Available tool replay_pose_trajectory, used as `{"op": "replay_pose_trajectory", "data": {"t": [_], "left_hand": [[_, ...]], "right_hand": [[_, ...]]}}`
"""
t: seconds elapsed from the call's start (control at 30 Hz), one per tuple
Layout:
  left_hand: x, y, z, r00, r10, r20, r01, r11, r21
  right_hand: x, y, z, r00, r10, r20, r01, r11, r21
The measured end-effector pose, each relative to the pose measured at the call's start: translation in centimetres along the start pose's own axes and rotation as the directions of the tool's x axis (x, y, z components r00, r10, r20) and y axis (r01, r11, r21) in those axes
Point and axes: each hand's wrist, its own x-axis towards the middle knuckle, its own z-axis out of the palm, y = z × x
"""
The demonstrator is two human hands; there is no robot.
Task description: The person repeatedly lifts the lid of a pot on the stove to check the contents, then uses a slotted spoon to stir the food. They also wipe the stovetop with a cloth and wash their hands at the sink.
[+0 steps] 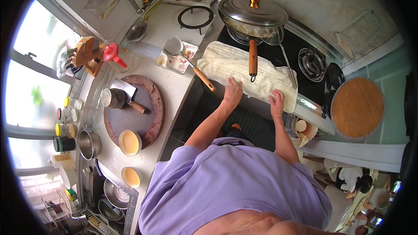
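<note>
A cream towel [225, 58] lies over the front of the black gas hob. My left hand [233, 92] rests at the towel's front edge, left of the middle. Farther right along the same edge, the fingers of my right hand [277, 101] touch the cloth; whether they pinch it I cannot tell. Behind the towel stands a wok with a domed metal lid [241, 9] set tilted on it, food showing below the rim. Its wooden handle [253, 57] reaches out over the towel. A wire skimmer [287, 60] leans by the wok, its handle end on the towel.
On the left counter, a cleaver [125, 88] and a dark round stone-like object [116, 98] lie on a round chopping board [156, 104]. Two bowls of yellow liquid [130, 143] stand nearby. A long-handled ladle [199, 75] juts past the counter edge. Several people sit at the lower right.
</note>
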Motion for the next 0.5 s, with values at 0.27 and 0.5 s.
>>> {"op": "replay_pose_trajectory", "data": {"t": [0.27,0.5], "left_hand": [[0.10,0.03,0.11,0.999,-0.013,-0.042,0.012,1.000,-0.020],[0.14,0.00,-0.07,0.999,-0.006,-0.044,0.005,1.000,-0.018]], "right_hand": [[0.13,-0.28,-0.15,0.999,-0.032,-0.009,0.032,0.999,-0.036],[0.07,-0.07,-0.09,1.000,-0.024,-0.018,0.023,1.000,-0.017]]}}
